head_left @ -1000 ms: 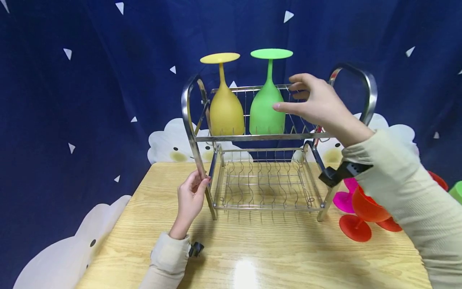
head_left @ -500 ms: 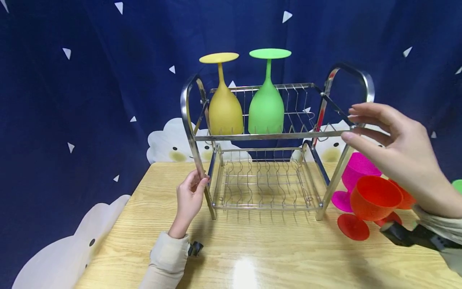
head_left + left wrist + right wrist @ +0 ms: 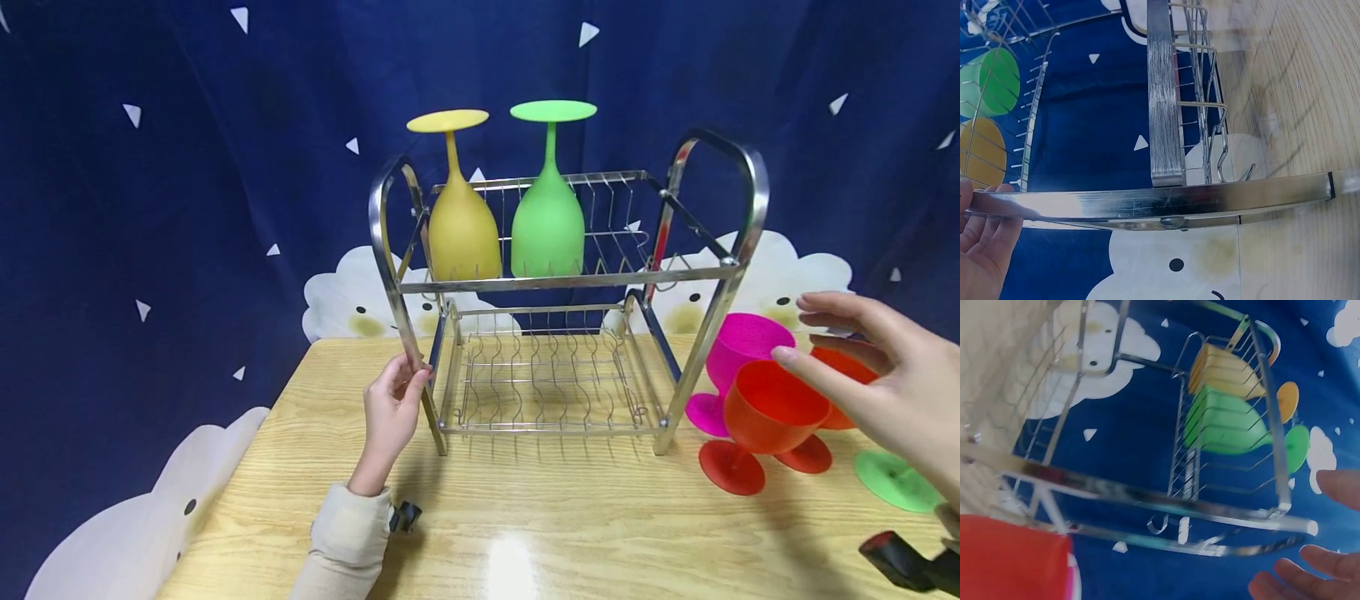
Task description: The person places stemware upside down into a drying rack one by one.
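Observation:
A two-tier metal dish rack [image 3: 570, 283] stands on the table. On its upper tier a yellow goblet [image 3: 464, 233] and a green goblet [image 3: 548, 229] stand upside down, side by side. My left hand [image 3: 392, 408] pinches the rack's left front leg; in the left wrist view the fingers and thumb meet around that metal bar. Over the goblets at the right, my right hand [image 3: 892, 367] hangs with its fingers apart and holds nothing. Nearest to it are an orange-red goblet [image 3: 776, 408], a magenta goblet [image 3: 746, 346] and another orange-red goblet [image 3: 843, 375] partly behind the hand.
A green goblet base [image 3: 896, 481] shows below the right hand, which hides the rest. The lower tier [image 3: 547, 375] of the rack holds nothing. Behind the wooden table [image 3: 600, 525] hangs a blue curtain [image 3: 225, 208] with white triangles and clouds.
My right hand has moved from beside the green goblet on the upper tier, right and down to the upright goblets. The left hand keeps its hold on the rack.

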A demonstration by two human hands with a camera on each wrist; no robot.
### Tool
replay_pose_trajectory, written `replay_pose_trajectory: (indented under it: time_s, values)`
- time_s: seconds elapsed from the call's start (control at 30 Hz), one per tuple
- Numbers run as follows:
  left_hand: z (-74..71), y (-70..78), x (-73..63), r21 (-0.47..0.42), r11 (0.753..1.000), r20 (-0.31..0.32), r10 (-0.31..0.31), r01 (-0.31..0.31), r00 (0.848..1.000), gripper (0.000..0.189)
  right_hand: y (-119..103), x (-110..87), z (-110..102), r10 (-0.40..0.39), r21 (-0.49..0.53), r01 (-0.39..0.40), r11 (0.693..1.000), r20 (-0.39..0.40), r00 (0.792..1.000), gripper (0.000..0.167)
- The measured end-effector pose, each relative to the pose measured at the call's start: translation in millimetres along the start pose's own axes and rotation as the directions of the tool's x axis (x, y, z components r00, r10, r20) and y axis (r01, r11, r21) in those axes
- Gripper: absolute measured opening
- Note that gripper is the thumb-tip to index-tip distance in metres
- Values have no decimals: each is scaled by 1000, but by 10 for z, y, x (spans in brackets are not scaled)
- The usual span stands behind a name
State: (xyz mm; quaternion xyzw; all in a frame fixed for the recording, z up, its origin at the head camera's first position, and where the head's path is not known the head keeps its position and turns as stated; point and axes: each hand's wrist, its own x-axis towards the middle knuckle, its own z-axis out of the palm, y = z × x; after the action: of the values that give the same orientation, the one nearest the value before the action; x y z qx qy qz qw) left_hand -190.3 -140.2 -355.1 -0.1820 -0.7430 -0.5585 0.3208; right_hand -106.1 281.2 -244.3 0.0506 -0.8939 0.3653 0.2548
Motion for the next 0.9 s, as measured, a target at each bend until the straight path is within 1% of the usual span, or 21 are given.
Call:
replay_pose_trajectory:
  time_s: [0.07,0.1,0.13,0.17,0.3,0.37,0.43,0.47,0.53,0.63,0.7,0.77,0.9]
  values:
    - [-7,-10,-1,2,1000,0,10,-10,1000,13,114,-42,12,9,18,-8,1000,-22,1000,63]
    - [-9,33,1,4,1000,1,11,-11,1000,13,159,-64,14,17,20,-17,1000,-27,999,64]
    - [-12,71,3,5,1000,2,16,-16,1000,13,201,-81,13,24,46,-22,999,-30,999,64]
    - [-13,115,4,6,1000,2,18,-18,1000,12,267,-95,19,35,38,-34,999,-30,999,65]
    - [-17,300,13,11,1000,6,1,-1,1000,12,488,-159,78,100,-68,-102,992,-37,994,71]
    - [-21,306,13,12,1000,5,-4,4,1000,12,560,-190,119,131,-110,-134,985,-31,991,75]
    - [-25,306,13,11,1000,6,-9,9,1000,13,569,-228,150,160,-128,-161,979,-22,987,77]
    - [-26,306,13,10,1000,6,-11,11,1000,13,581,-248,171,173,-153,-174,973,-18,985,78]
    - [-29,306,14,13,1000,5,-12,12,1000,12,608,-285,198,179,-171,-178,969,-12,984,78]
    - [-29,304,15,10,1000,5,-10,10,1000,12,692,-333,262,170,-218,-170,961,-21,985,78]
    - [-27,304,15,10,1000,5,-8,8,1000,12,760,-355,305,143,-221,-148,964,-40,989,79]
    - [-24,307,16,4,1000,7,-7,7,1000,12,823,-367,348,135,-226,-143,964,-52,989,81]
    - [-16,305,17,3,1000,11,2,-2,1000,12,913,-386,418,141,-234,-158,959,-84,986,86]
